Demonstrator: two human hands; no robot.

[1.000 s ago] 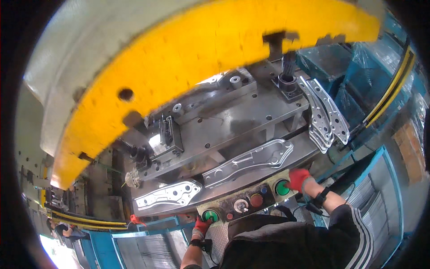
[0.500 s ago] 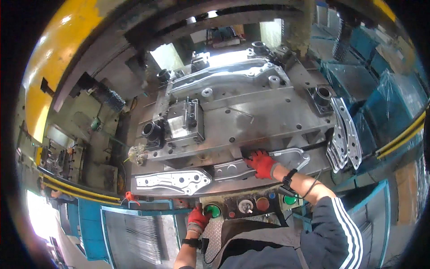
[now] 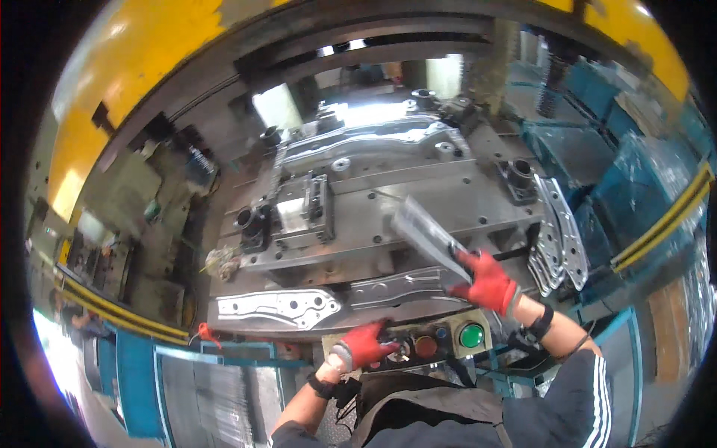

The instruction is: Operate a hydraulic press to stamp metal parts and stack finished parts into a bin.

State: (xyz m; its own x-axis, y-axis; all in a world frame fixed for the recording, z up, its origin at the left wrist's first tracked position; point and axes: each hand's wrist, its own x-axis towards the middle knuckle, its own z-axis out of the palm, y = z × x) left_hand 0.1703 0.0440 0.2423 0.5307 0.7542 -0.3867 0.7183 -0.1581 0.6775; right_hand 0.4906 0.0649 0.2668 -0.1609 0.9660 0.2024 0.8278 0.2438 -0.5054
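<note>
My right hand [image 3: 489,284], in a red glove, is closed on the lower end of a long flat metal part [image 3: 429,231], which is smeared by motion. That part tilts up and to the left over the die bed. My left hand [image 3: 366,343], also red-gloved, hovers over the left side of the control panel [image 3: 464,356] with its fingers apart and holds nothing. Along the front ledge lie a pressed metal bracket [image 3: 280,307] with holes and a longer stamped piece [image 3: 396,288] beside it, its right end hidden near my right hand.
A formed metal rail [image 3: 358,140] rests on the far die. Black guide bushings [image 3: 518,179] and a block fixture [image 3: 305,209] stand up from the bed. Several brackets [image 3: 559,235] lean at the bed's right edge. Yellow bars [image 3: 665,216] flank the press.
My right hand has lifted a metal part off the front ledge, its far end swinging up. My left hand has left the green button and moved right and slightly up.
</note>
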